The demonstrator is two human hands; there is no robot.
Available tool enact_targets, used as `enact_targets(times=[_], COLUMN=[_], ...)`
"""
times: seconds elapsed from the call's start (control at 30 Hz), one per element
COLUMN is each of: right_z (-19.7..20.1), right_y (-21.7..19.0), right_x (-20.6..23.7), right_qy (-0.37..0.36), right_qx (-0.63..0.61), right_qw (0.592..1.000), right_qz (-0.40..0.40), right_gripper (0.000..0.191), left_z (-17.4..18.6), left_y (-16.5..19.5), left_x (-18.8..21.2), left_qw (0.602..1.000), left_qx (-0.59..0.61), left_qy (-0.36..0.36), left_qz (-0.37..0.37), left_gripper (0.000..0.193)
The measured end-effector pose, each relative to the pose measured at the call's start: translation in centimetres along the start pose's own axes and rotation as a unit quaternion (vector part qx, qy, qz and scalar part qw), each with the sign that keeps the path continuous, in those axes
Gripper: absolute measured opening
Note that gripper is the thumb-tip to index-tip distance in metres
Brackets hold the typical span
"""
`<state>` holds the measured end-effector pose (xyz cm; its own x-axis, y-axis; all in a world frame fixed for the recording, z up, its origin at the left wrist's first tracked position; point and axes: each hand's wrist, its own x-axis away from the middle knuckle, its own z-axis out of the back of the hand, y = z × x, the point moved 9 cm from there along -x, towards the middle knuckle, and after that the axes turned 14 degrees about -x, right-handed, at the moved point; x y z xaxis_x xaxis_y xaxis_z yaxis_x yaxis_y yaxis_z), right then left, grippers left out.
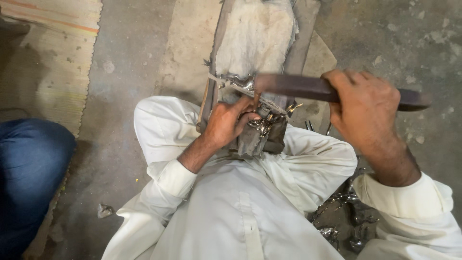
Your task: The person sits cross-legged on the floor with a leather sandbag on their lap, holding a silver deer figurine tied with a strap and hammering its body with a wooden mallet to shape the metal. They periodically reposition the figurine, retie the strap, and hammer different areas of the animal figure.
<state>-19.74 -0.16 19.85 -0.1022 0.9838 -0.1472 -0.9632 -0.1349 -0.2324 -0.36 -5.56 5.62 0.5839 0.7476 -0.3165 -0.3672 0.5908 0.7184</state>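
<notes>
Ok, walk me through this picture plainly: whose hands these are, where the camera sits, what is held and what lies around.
The one picture comes from a camera on the person's head, looking down at their own lap and hands; they sit on a concrete floor in white clothes. The right hand grips a long dark file and lays it across a small shiny metal piece. The left hand steadies that piece against a worn block that stands between the knees. More shiny metal pieces lie in a heap by the right knee. A woven mat lies at the left, and the blue-clad leg there belongs to another person.
</notes>
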Motion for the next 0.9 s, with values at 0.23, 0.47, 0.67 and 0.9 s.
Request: enact_targets(times=[0.23,0.47,0.67,0.9], right_z=[-0.2,-0.4,-0.2,-2.0], right_y=[-0.3,0.3,0.1,1.6], right_x=[-0.6,-0.7,-0.5,0.3], right_qy=[-0.018,-0.040,-0.040,-0.102], right_qx=[0.056,0.054,0.014,-0.024], right_qw=[0.998,0.998,0.999,0.994], right_qz=[0.017,0.000,0.000,-0.045], right_gripper=[0.036,0.039,0.036,0.038], left_z=[0.0,-0.1,0.2,0.4], left_y=[0.0,0.2,0.4,0.9], left_x=[0.4,0.3,0.5,1.0], left_qw=[1.000,0.999,0.999,0.999], left_qx=[-0.003,-0.030,-0.025,0.030], left_qy=[0.004,0.012,0.013,0.028], left_qz=[0.010,0.009,0.027,0.012], left_gripper=[0.033,0.033,0.033,0.030])
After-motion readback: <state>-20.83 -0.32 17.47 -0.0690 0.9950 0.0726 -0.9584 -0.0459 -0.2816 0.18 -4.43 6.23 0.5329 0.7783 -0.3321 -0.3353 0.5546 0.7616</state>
